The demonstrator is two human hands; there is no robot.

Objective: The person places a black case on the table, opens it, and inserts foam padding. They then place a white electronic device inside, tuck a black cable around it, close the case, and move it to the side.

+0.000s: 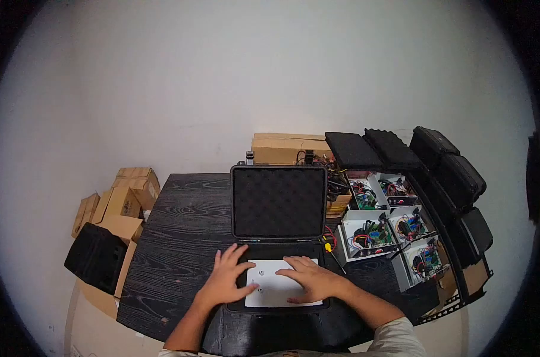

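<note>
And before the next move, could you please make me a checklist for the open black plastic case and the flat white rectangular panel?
1. Black foam-lined lid open: ok.
2. Flat white rectangular panel within the black plastic case: ok.
3. Left hand at panel's left edge: ok.
4. Right hand over panel's right part: ok.
5. Panel fully seated underneath: cannot tell.
</note>
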